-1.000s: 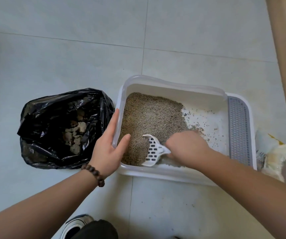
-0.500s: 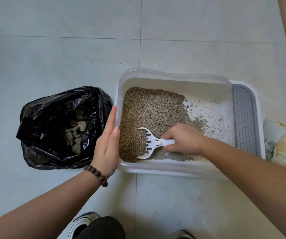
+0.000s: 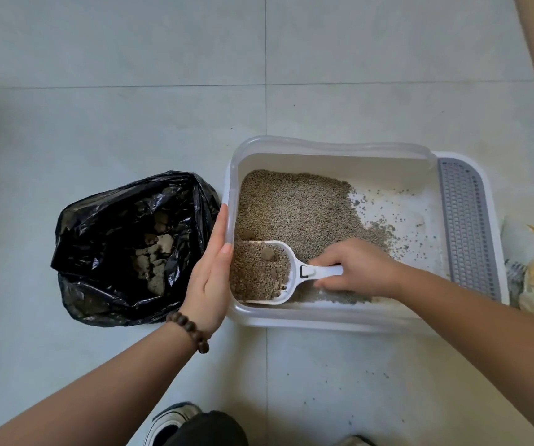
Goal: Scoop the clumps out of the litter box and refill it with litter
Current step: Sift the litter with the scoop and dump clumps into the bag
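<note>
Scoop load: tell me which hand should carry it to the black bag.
Right hand: it already grips the scoop, loaded with litter and a clump. Left hand rests flat on the litter box wall beside the black bag.

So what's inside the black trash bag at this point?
The black trash bag lies open beside the litter box, with several pale grey-brown litter clumps at its bottom. The bag's crumpled folds cover whatever lies deeper or off to the sides.

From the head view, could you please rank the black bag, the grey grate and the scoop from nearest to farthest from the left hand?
1. Scoop, just right of the left hand.
2. Black bag, to its left.
3. Grey grate, far right end of the litter box.
</note>
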A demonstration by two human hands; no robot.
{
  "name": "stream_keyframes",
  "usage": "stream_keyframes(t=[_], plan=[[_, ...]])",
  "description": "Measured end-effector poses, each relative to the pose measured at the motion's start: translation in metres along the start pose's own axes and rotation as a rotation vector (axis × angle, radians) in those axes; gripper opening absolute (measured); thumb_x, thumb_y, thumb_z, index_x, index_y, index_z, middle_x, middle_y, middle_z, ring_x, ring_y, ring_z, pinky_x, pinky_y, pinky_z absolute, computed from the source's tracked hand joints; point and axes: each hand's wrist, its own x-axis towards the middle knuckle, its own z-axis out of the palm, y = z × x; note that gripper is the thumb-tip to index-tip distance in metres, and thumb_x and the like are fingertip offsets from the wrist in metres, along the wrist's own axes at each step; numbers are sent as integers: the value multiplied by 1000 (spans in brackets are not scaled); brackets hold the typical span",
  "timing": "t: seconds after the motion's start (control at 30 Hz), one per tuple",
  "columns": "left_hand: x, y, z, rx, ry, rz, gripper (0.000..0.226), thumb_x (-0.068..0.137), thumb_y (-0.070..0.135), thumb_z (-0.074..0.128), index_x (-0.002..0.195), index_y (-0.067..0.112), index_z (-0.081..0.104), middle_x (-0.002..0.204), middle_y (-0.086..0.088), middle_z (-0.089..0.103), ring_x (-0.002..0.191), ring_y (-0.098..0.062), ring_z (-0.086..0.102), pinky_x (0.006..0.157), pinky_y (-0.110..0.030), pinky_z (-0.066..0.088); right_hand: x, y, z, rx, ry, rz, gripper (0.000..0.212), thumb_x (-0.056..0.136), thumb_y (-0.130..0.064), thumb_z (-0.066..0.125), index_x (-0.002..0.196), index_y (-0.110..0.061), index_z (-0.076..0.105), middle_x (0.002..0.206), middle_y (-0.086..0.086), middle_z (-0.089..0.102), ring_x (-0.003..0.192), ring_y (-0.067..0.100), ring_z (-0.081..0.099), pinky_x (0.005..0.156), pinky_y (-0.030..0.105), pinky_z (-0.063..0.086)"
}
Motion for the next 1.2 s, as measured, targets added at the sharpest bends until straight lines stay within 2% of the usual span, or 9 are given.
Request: stream_keyframes(t=[0.17, 0.33, 0.43, 0.57, 0.73, 0.87, 1.0, 1.07, 1.2], plan=[[-2, 7, 0, 48, 7, -28, 52, 98, 35, 27, 148, 33, 16, 155, 21, 19, 142, 4, 16, 120, -39, 13, -10, 7, -8, -29, 80, 23, 20, 79, -38, 69, 100, -40, 71, 78, -13, 64, 73, 8, 58, 65, 38, 49], [-3, 9, 0, 35, 4, -22, 51, 96, 36, 27, 146, 37, 17, 155, 21, 20, 142, 4, 17, 120, -40, 15, -34, 17, -24, 47, 194, 106, 15, 81, -34, 70, 95, -41, 73, 75, -12, 65, 69, 6, 57, 62, 36, 47], [-3, 11, 1, 40, 9, -18, 52, 95, 38, 27, 147, 36, 17, 155, 21, 21, 141, 5, 18, 120, -38, 16, -44, 26, -42, -83, 185, 189, 8, 83, -36, 67, 86, -41, 72, 74, -11, 67, 67, 7, 60, 60, 34, 49], [-2, 10, 1, 49, 13, -10, 51, 94, 41, 27, 144, 41, 18, 154, 21, 21, 141, 5, 19, 120, -35, 16, -43, 21, -63, -405, 96, 273, 6, 86, -39, 60, 84, -38, 66, 72, -7, 64, 65, 10, 58, 48, 26, 38], [-3, 12, 2, 61, 15, -7, 48, 95, 38, 27, 142, 44, 18, 151, 28, 22, 140, 8, 19, 118, -26, 16, -16, -16, -59, -529, 36, 268, 20, 89, -30, 54, 69, -25, 56, 61, -5, 53, 53, 13, 49, 45, 24, 35], [-3, 11, 1, 68, 16, -5, 48, 97, 32, 27, 143, 42, 17, 154, 23, 21, 141, 6, 18, 119, -28, 16, 12, -40, -34, -468, 17, 218, 19, 90, -23, 53, 72, -22, 57, 64, -4, 57, 51, 12, 50, 47, 25, 53], [-3, 11, 2, 83, 20, -5, 49, 97, 31, 27, 143, 41, 16, 153, 25, 21, 141, 7, 18, 118, -26, 16, 21, -35, -20, -332, 31, 163, 16, 87, -25, 58, 73, -18, 61, 60, -5, 51, 50, 12, 44, 42, 21, 38], [-3, 12, 3, 92, 25, 5, 49, 97, 30, 27, 143, 40, 16, 153, 24, 20, 141, 7, 17, 117, -23, 15, 18, -25, -20, -228, 36, 130, 15, 86, -29, 61, 75, -19, 65, 59, -6, 56, 50, 11, 47, 44, 21, 33], [-3, 10, 3, 91, 31, 18, 49, 97, 30, 27, 145, 37, 17, 152, 25, 21, 141, 7, 18, 116, -19, 15, 16, -10, -15, -17, 42, 89, 12, 84, -34, 66, 92, -30, 72, 74, -6, 68, 60, 11, 61, 49, 27, 42]])
